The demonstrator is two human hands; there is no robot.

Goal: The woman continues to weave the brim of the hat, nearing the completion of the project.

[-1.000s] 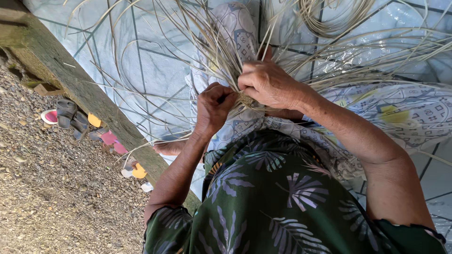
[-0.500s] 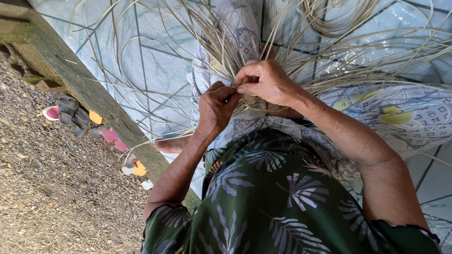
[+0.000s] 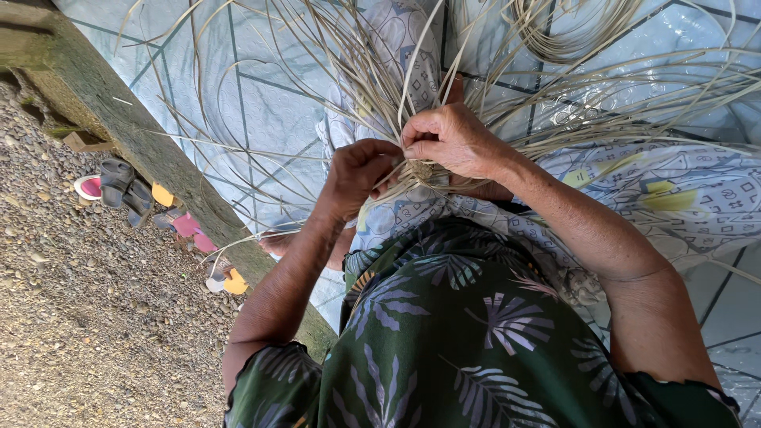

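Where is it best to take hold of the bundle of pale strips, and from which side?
Probably at the gathered knot, where the pale strips converge; elsewhere they fan out loosely. Come from both sides, as the left hand and right hand do.

The left hand (image 3: 361, 174) and right hand (image 3: 452, 141) hide the small woven knot (image 3: 420, 168) between them. The pale strips (image 3: 555, 32) run past the top edge, ends unseen.

left hand (image 3: 358, 176) clenched, right hand (image 3: 452, 141) pinching

Pale thin reed strips (image 3: 372, 87) fan outward, woven together.
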